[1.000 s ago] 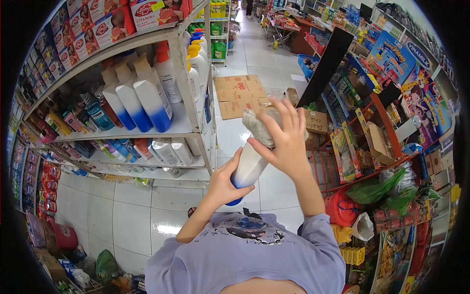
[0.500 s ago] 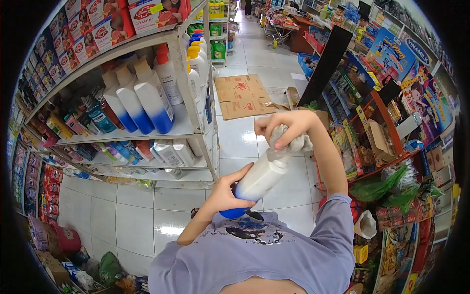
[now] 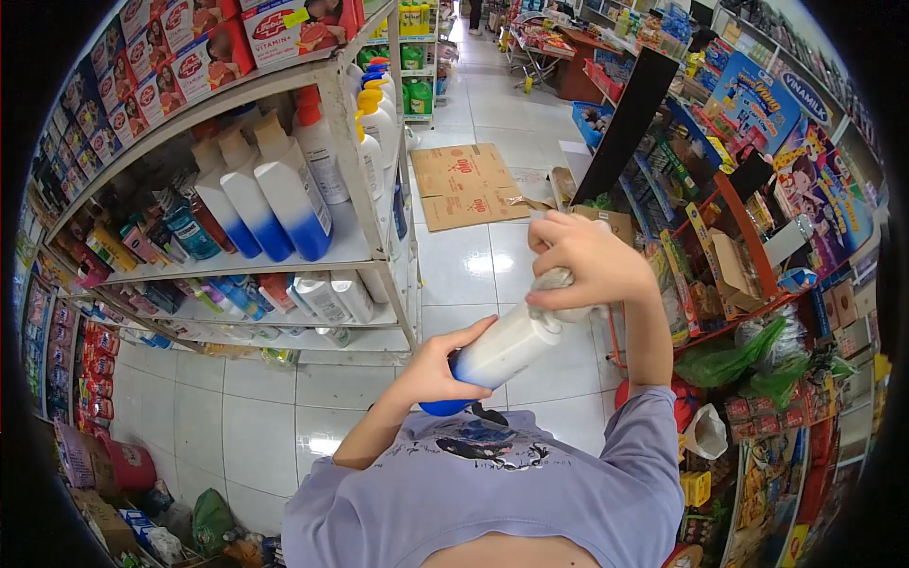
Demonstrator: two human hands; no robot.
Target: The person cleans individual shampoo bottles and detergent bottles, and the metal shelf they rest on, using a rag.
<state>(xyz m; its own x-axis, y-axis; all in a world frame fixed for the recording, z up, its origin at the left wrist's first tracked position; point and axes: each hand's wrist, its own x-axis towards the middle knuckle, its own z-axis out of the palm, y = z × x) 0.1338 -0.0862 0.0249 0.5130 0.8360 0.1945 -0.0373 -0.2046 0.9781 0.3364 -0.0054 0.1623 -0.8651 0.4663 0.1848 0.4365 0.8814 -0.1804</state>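
A white bottle with a blue lower end point(image 3: 507, 352) is tilted in front of my body, its top toward the upper right. My left hand point(image 3: 437, 367) is wrapped round its blue lower part. At the bottle's top, my right hand point(image 3: 592, 265) grips a greyish cloth point(image 3: 551, 281) with bent fingers and presses it round the neck and cap area. The cap itself is hidden under the cloth and fingers. Similar white and blue bottles point(image 3: 292, 194) stand upright on the shelf at the left.
A metal shelf rack point(image 3: 365, 180) with toiletries and soap boxes point(image 3: 204, 43) fills the left side. Flattened cardboard point(image 3: 464, 185) lies on the tiled floor ahead. Racks of packaged goods and a green plastic bag point(image 3: 734, 355) stand at the right. A person's legs show far off.
My right hand has moved slightly right with the cloth and turned about the bottle's top. The bottle has shifted a little, and my left hand still holds its lower part.
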